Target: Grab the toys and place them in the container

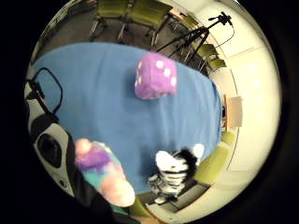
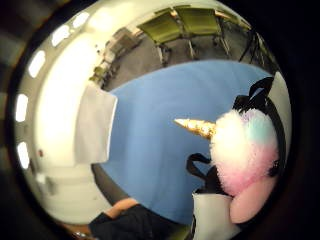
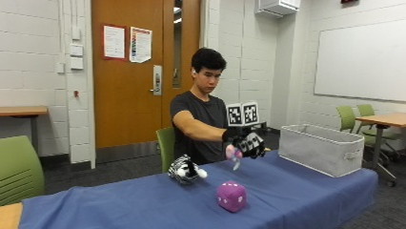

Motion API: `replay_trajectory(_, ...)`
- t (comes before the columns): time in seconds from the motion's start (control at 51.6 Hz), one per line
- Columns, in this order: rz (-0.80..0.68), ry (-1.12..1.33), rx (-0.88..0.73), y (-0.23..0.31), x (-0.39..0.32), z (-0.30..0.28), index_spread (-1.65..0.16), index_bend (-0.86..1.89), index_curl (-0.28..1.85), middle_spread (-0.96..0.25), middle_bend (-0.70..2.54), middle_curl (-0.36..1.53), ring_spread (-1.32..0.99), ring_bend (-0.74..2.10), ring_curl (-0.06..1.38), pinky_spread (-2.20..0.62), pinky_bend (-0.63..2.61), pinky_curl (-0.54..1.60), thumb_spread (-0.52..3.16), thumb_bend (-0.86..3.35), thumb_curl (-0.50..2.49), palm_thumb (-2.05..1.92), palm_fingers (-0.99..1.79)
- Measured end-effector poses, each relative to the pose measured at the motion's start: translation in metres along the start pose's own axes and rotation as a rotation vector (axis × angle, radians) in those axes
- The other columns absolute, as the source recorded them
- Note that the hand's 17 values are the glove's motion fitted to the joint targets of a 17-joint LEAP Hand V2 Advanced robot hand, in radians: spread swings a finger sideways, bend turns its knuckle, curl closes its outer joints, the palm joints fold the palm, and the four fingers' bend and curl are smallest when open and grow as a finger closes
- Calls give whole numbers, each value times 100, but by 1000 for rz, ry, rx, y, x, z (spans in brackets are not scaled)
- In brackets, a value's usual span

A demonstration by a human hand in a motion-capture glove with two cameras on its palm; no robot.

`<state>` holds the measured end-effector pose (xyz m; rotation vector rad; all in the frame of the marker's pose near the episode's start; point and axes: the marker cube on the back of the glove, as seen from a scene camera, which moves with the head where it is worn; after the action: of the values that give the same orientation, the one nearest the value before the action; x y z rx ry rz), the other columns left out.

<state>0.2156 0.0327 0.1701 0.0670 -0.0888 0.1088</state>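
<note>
On blue table [image 3: 126, 202]: one purple die [image 3: 231, 196], one zebra [image 3: 185, 170], one container [image 3: 324, 148]; gloved grip [image 3: 246, 144] clasping one unicorn [image 3: 232, 153].

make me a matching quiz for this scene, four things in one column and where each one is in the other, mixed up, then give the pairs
Things:
1. unicorn plush
2. purple die
3. zebra plush
4. grey container

Places or states:
A. on the blue tablecloth at the far edge, by the person
B. at the end of the table, nothing showing above its rim
C. held in the gloved right hand, above the table
D. on the cloth near the front edge

Pairs: 1-C, 2-D, 3-A, 4-B
</note>
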Motion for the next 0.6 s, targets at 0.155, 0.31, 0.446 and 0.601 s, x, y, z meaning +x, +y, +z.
replay_trajectory(0.155, -40, -4, 85, -30, -44, -65, -33, 42, 61, -35, 87, 62, -41, 118, 55, -48, 82, 46, 65, 24, 68, 63, 130)
replay_trajectory(0.31, -131, 14, 186, -49, -120, -127, -32, 48, 67, -34, 92, 64, -40, 122, 57, -48, 86, 48, 56, 25, 75, 61, 126)
replay_trajectory(0.446, -477, -127, 247, -41, -234, -181, -31, 50, 70, -33, 95, 65, -39, 125, 57, -47, 89, 49, 49, 27, 81, 60, 124)
replay_trajectory(0.601, -656, -222, 249, -28, -352, -202, -30, 50, 73, -32, 97, 66, -38, 127, 57, -47, 90, 50, 43, 28, 88, 58, 122)
